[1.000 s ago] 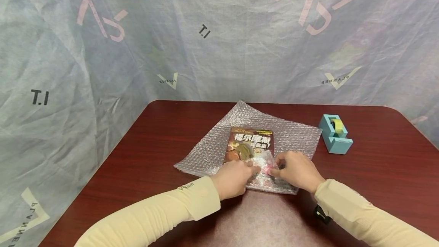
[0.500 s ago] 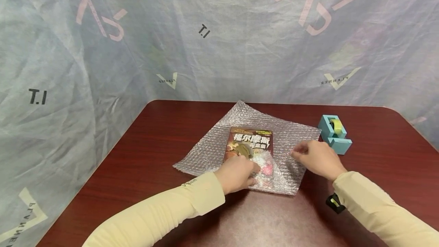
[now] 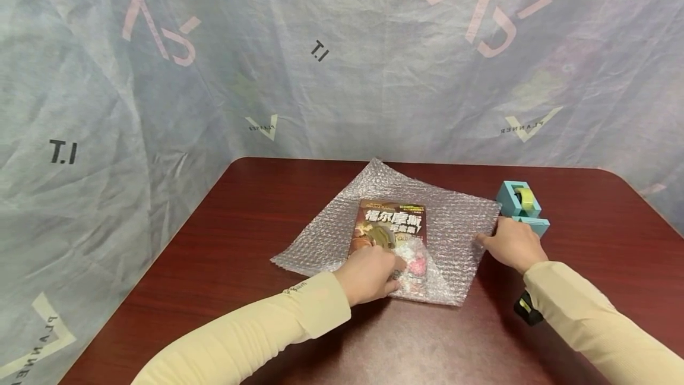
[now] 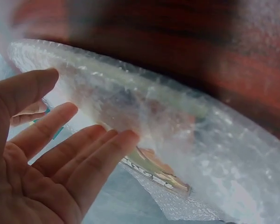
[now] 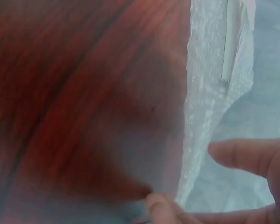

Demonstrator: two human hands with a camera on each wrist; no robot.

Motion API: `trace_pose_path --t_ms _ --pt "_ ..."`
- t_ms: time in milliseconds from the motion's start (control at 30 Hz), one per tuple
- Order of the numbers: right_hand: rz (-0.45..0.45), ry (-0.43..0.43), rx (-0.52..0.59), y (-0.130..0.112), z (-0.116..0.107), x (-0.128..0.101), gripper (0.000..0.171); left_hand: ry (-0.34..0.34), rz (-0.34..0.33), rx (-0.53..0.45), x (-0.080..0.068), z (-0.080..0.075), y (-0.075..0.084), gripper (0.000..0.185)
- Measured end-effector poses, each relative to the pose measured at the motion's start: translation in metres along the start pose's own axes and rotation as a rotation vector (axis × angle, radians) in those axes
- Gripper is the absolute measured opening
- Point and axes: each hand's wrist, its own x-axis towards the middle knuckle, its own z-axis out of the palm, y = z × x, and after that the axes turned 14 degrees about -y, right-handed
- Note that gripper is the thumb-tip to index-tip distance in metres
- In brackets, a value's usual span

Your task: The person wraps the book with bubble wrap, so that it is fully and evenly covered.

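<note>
A book [image 3: 387, 218] with a brown illustrated cover lies on a sheet of bubble wrap [image 3: 454, 212]. One flap of the wrap is folded over the book's near part, with a pink patch [image 3: 417, 265] showing beneath it. My left hand [image 3: 370, 275] rests on this folded wrap, its fingers extended and spread in the left wrist view. My right hand [image 3: 514, 243] is at the sheet's right edge. In the right wrist view its thumb [image 5: 242, 156] and fingers stand apart close to the wrap's edge [image 5: 186, 116], with nothing gripped between them.
A light blue tape dispenser [image 3: 526, 210] with a yellow roll stands just beyond my right hand. The dark red wooden table [image 3: 235, 224] has a rounded far edge. Behind it hangs a grey printed cloth [image 3: 342, 76], which also covers the left side.
My right hand has let go of the folded flap near the pink patch and moved right to the sheet's right edge. My left hand has stayed on the folded wrap.
</note>
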Motion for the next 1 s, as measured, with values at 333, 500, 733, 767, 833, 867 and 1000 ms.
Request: trace_pose_path --t_ms 333,500,733,767,833,867,1000 --pt "-0.027 0.011 0.178 -0.002 0.005 0.003 0.063 -0.032 -0.017 0.057 0.002 -0.002 0.003 0.016" --pt "-0.067 -0.034 0.239 -0.009 0.009 0.001 0.056 -0.058 -0.036 0.083 0.002 -0.004 0.004 0.016" --pt "-0.122 -0.034 0.22 -0.025 0.011 -0.003 0.057 -0.052 -0.037 0.088 0.003 -0.004 0.004 0.015" --pt "-0.133 -0.022 0.211 -0.027 0.012 -0.004 0.056 -0.049 -0.036 0.089 0.003 -0.004 0.004 0.015" --pt "-0.157 -0.004 0.196 -0.031 0.012 -0.005 0.052 -0.049 -0.036 0.089 0.003 -0.004 0.004 0.016" --pt "-0.169 0.004 0.189 -0.033 0.013 -0.005 0.051 -0.051 -0.037 0.089 0.002 -0.004 0.004 0.016" --pt "-0.207 0.013 0.18 -0.041 0.012 -0.005 0.053 -0.06 -0.035 0.088 0.001 -0.005 0.006 0.017"
